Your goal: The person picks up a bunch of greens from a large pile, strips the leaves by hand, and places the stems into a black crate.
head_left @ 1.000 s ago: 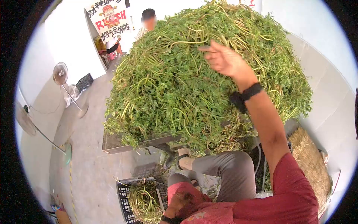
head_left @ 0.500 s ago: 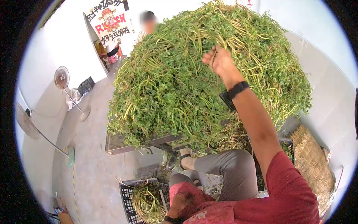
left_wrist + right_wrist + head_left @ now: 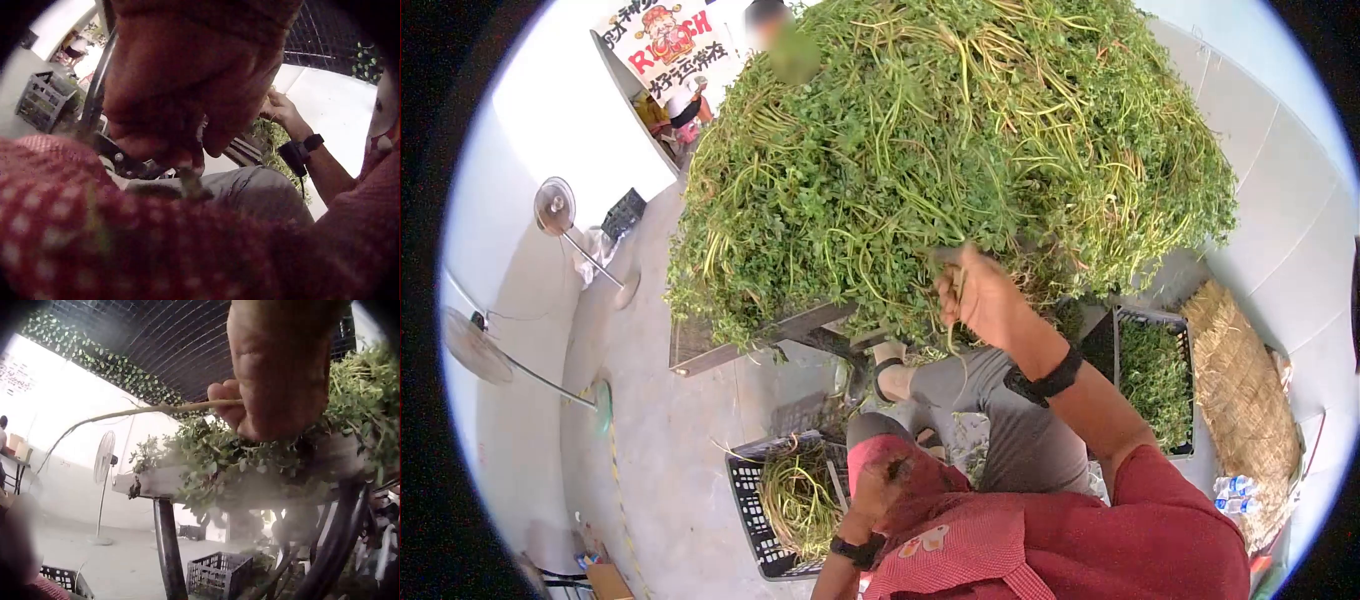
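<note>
My right hand [image 3: 990, 300] pinches a thin stem [image 3: 952, 338], which hangs down over my knee at the front edge of the leafy heap [image 3: 850, 200]. In the right wrist view the same stem [image 3: 147, 410] sticks out long and bare from the curled fingers of my right hand [image 3: 281, 381]. A short greyish shape beside those fingers in the head view is too blurred to name. My left hand [image 3: 885, 485] lies low over my lap against the red checked cloth [image 3: 945, 550]. Seen close, my left hand [image 3: 194, 75] has loosely bent fingers, with nothing visibly held.
A black crate [image 3: 750, 520] of stems stands at lower left, another crate [image 3: 1193, 400] with greens at right. The heap lies on a low table [image 3: 700, 355]. Two standing fans [image 3: 555, 205] are at left, a woven mat [image 3: 1235, 385] at right, a person [image 3: 765, 18] behind the heap.
My right hand has come down from the upper heap to its front edge, with a stem now hanging from it. The head view has tilted lower. My left hand stays at my lap.
</note>
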A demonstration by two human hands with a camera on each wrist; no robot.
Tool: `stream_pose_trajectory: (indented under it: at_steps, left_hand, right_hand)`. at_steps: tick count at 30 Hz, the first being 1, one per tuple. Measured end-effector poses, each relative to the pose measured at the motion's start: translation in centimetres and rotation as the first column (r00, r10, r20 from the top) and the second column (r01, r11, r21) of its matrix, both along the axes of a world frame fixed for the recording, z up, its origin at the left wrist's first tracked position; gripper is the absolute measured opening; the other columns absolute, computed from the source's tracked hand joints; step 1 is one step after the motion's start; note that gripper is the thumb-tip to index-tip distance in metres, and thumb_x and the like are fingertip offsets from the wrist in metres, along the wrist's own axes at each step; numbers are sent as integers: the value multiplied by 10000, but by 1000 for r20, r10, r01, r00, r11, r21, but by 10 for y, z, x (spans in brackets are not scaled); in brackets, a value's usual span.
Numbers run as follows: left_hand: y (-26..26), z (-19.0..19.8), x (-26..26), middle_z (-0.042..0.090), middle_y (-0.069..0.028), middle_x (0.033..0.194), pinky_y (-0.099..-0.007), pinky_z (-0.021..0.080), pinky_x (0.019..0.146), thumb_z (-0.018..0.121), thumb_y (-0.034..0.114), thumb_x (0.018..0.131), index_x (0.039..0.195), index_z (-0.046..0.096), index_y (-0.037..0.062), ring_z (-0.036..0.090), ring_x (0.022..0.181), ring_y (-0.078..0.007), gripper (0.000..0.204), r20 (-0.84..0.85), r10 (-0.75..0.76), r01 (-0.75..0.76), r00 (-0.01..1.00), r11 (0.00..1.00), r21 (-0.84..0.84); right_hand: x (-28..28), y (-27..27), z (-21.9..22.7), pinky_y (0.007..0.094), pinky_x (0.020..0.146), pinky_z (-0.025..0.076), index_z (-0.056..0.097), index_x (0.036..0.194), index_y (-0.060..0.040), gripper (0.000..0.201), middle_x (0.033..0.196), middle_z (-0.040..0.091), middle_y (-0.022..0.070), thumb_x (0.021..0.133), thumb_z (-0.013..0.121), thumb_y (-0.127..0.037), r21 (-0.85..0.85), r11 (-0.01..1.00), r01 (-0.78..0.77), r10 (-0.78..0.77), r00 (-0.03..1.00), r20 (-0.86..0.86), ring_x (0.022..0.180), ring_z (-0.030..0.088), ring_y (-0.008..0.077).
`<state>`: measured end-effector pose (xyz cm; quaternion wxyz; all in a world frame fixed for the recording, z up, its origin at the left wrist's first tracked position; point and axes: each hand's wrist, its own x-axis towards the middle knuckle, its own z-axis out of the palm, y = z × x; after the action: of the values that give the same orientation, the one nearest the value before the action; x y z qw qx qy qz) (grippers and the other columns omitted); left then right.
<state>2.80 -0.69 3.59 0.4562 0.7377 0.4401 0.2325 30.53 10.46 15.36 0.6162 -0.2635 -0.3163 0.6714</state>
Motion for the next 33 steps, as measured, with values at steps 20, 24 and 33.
stream_pose_trajectory:
  at_steps: [20, 24, 33]
  left_hand:
    - [-4, 77, 39, 629, -141, 817, -299, 473, 632, 602, 94, 808, 940, 632, 22, 619, 709, -252, 153, -22, -15, 20, 1000, 966, 259]
    - [-25, 91, 36, 619, -133, 836, -318, 479, 634, 610, 81, 792, 953, 625, 35, 616, 725, -264, 167, -21, -38, 44, 999, 915, 401]
    - [-66, 147, 23, 570, -97, 762, -275, 448, 551, 624, 51, 773, 929, 621, 61, 542, 597, -196, 156, 113, 95, -145, 989, 780, 609]
  right_hand:
    - [17, -91, 31, 185, 434, 232, 592, 1038, -2, 269, 589, 371, -93, 954, 457, -219, 292, 953, 82, -212, 869, 448, 497, 305, 1]
    - [11, -122, 36, 191, 466, 251, 608, 919, 8, 253, 608, 403, -86, 930, 506, -223, 367, 930, 5, -247, 750, 614, 553, 328, 3]
    - [15, -158, 32, 221, 529, 364, 631, 954, 25, 210, 655, 532, -25, 876, 591, -166, 439, 888, -137, -271, 616, 740, 612, 449, 36]
